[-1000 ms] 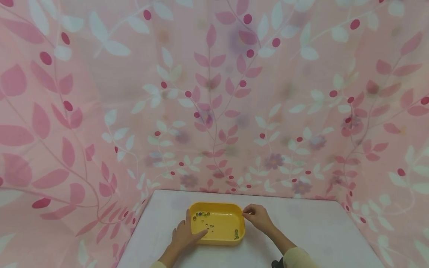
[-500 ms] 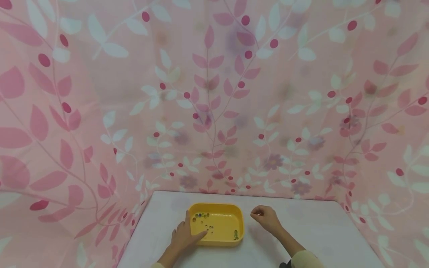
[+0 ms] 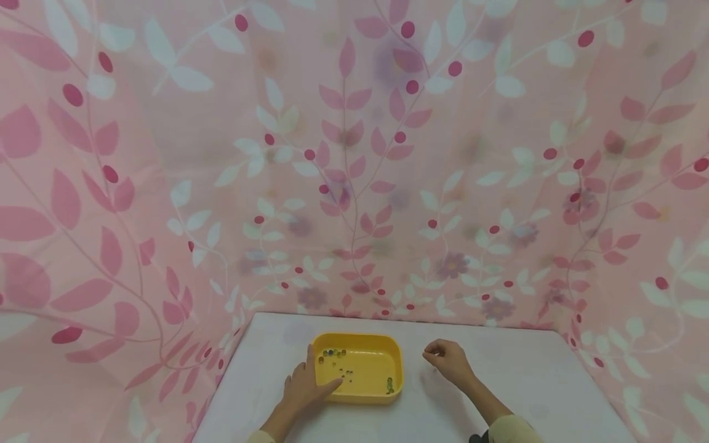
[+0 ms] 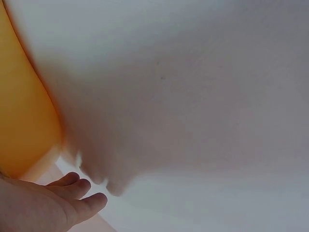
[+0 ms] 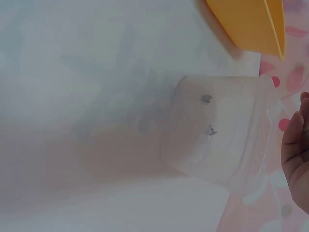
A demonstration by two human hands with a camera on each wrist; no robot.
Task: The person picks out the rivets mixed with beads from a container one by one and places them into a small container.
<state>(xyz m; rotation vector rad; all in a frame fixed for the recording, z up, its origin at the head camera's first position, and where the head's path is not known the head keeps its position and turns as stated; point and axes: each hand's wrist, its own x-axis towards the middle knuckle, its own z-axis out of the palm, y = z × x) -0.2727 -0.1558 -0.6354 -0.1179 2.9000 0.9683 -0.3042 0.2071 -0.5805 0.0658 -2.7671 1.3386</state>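
Note:
My left hand (image 3: 301,383) holds the near left corner of a yellow tray (image 3: 362,399). Its thumb crosses the rim, and a finger lies along the outer left wall. Several glass marbles (image 3: 334,353) sit at the tray's far left, and several tiny beads (image 3: 349,373) lie near the thumb. A row of green marbles (image 3: 390,386) stands at the right end. Right of the tray, my right hand (image 3: 451,363) is raised with thumb and index fingertips together; whether something small is between them cannot be made out. Below it, a clear box (image 5: 212,159) contains small silvery pieces (image 5: 212,130).
A pale cloth covers the table (image 3: 532,381). Pink leaf-patterned curtains (image 3: 354,184) stand close behind it and on both sides. The clear box is hard to see in the head view.
My right hand has moved right, from the tray's right rim to over the table beside it, fingertips still together. My left hand and the tray stay in place.

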